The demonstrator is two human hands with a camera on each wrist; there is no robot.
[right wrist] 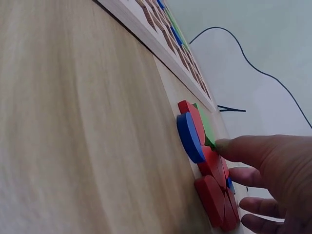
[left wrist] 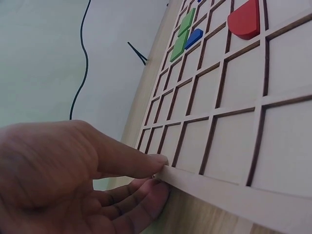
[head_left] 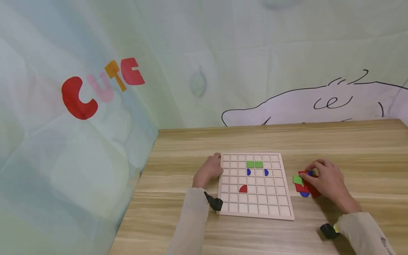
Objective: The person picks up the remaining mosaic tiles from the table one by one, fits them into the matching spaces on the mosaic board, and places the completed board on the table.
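A pale wooden grid board [head_left: 255, 217] lies on the table. In its cells sit two green squares [head_left: 254, 164], two blue half-circles [head_left: 266, 172] and a red quarter-circle [head_left: 243, 188]. At the board's left edge, my left hand [head_left: 208, 171] grips the rim, thumb on top and fingers curled against the side. My right hand [head_left: 328, 180] is over a small pile of loose red pieces [right wrist: 211, 200] right of the board. Its thumb touches the pile beside a green square [head_left: 298, 180]; the other fingers are spread apart, bent. A blue rounded piece [right wrist: 189, 137] lies at the pile's near side.
The wood-grain table [head_left: 178, 148] reaches back to a printed cloth backdrop [head_left: 204, 71], which also hangs along the left side. A black device [head_left: 213, 202] is on the left wrist, another [head_left: 329, 231] by the right.
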